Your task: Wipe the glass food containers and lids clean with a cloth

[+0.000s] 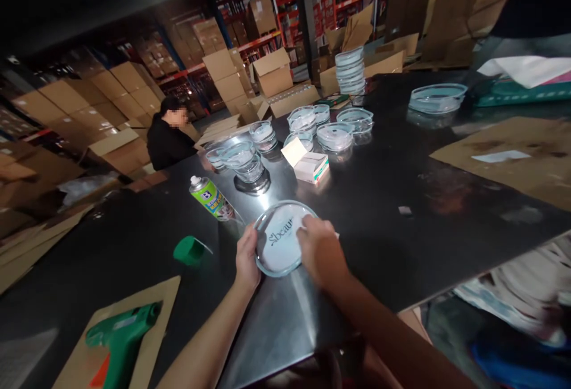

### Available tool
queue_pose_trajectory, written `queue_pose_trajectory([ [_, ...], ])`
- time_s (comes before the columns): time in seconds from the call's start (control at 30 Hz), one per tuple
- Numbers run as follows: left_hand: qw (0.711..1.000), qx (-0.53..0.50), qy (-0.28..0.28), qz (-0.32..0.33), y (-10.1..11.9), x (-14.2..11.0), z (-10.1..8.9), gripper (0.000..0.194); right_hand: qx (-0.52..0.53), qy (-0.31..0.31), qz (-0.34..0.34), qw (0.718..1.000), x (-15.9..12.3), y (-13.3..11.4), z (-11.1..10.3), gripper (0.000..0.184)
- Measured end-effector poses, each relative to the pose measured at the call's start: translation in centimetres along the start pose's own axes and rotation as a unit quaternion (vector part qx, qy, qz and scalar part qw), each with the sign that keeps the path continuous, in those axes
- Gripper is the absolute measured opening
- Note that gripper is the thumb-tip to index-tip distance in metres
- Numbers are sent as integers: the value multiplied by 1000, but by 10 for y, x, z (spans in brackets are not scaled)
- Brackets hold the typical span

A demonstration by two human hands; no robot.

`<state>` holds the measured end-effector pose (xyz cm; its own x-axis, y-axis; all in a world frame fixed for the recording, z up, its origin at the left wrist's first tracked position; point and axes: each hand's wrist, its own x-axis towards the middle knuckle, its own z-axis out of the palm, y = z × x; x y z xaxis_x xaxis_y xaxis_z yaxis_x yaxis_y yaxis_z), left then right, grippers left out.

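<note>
A round glass dish [279, 240] with a white printed label inside lies on the dark metal table [392, 187] in front of me. My left hand [247, 256] grips its left rim with curled fingers. My right hand [317, 247] rests on its right side, fingers closed over the edge and label. A green-and-white spray can [213, 198] lies on its side just left of the dish, its green cap [191, 250] off and lying nearer me.
Several glass bowls [244, 160] and lids [335, 136] stand mid-table beside a small white box [311, 166]; a lid stack [350, 71] stands farther back. A green tool [122, 332] lies on cardboard at near left. A person in black [168, 139] sits beyond the table among cartons.
</note>
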<state>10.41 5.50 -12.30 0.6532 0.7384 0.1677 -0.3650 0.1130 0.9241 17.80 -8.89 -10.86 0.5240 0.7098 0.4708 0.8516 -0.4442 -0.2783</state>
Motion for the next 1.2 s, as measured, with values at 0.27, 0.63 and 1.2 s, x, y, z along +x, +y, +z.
queue_pose_trajectory([
  [0.27, 1000, 9, 4, -1, 1, -2, -1, 39, 22, -10, -74, 997, 0, -8, 0, 21],
  [0.63, 1000, 12, -10, 1, 0, 0, -3, 41, 54, -23, -79, 995, 0, 9, -4, 18],
  [1.2, 992, -113, 53, 8, 37, 12, -7, 42, 655, 45, 360, 663, -53, 35, -27, 37],
])
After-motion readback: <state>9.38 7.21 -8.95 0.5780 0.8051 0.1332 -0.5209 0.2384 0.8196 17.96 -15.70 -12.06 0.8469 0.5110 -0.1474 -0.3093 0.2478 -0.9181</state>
